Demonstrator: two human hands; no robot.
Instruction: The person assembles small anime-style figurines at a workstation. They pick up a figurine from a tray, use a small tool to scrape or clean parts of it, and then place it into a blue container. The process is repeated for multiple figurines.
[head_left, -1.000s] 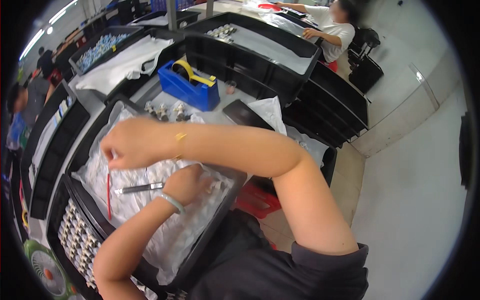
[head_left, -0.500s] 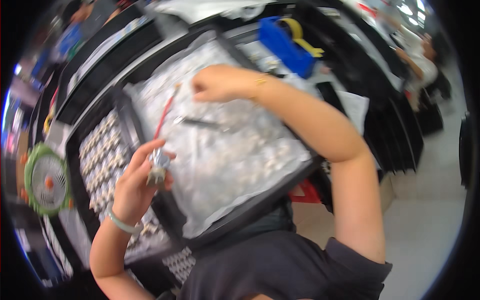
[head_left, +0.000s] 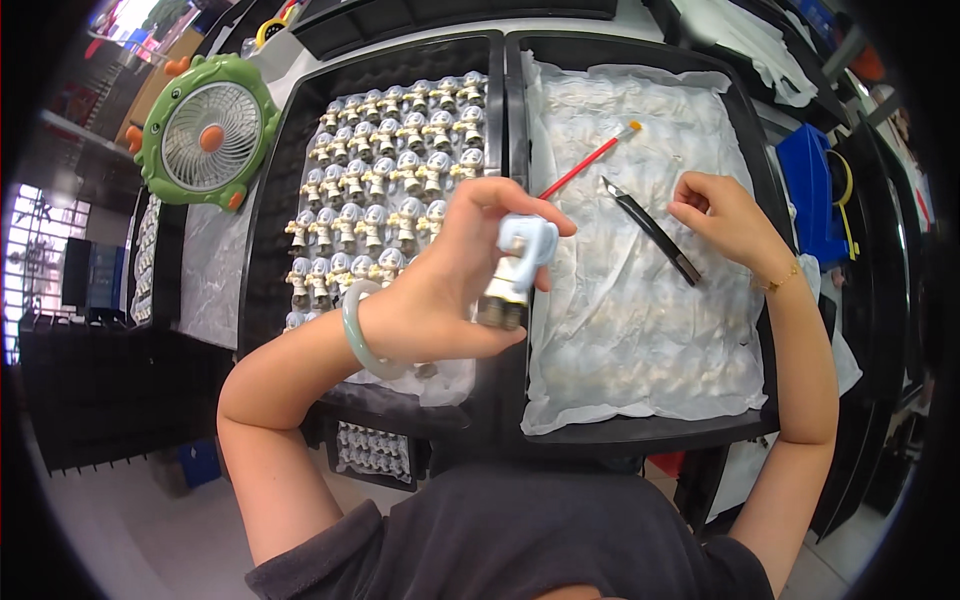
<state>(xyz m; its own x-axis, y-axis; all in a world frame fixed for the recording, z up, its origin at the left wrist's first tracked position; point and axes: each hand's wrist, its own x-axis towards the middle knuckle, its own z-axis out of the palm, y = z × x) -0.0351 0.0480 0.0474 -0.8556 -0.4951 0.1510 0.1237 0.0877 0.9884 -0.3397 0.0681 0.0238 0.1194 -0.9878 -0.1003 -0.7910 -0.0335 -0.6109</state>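
Note:
My left hand (head_left: 440, 270) grips a small painted figurine (head_left: 525, 262) with pale blue hair, a white outfit and dark feet, held up over the gap between two black trays. On the right tray's white paper, a black craft knife (head_left: 655, 235) lies slanted, blade end toward the far left. A thin red paintbrush (head_left: 582, 167) with a yellow-orange tip lies beyond it; its near end is hidden behind my left fingers. Just right of the knife, my right hand (head_left: 722, 208) is closed, fingers curled, with nothing visible in it.
The left tray (head_left: 268, 250) holds rows of matching figurines (head_left: 375, 175). Crinkled white paper (head_left: 640, 345) lines the right tray (head_left: 625, 432). A green fan (head_left: 210, 135) stands at the far left. A blue tape dispenser (head_left: 810, 190) with yellow tape sits at the right.
My view has swung, bringing the left tray and fan more fully into sight. The figurine stays in my left hand. My right hand remains near the craft knife, still closed.

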